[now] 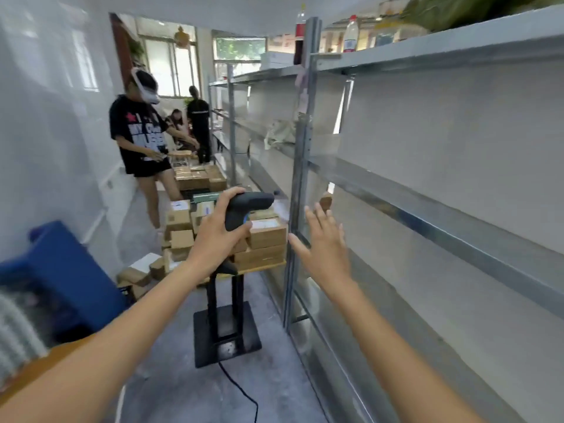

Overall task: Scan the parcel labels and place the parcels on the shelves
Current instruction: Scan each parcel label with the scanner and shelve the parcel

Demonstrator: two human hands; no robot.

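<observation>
My left hand (218, 232) grips the handle of a dark handheld barcode scanner (248, 206), held up over a small table stacked with brown cardboard parcels (267, 239). My right hand (323, 244) is raised with fingers spread and straight, empty, just in front of the grey metal shelving (427, 203) on the right. A small brown parcel (326, 200) sits on the middle shelf just beyond my right fingertips, apart from them.
The small table's black stand (227, 334) with a cable is on the floor ahead. More parcels (198, 175) lie further down the aisle and on the floor at left. A person in a black T-shirt (140, 138) stands ahead. A blue crate (61, 279) sits at left.
</observation>
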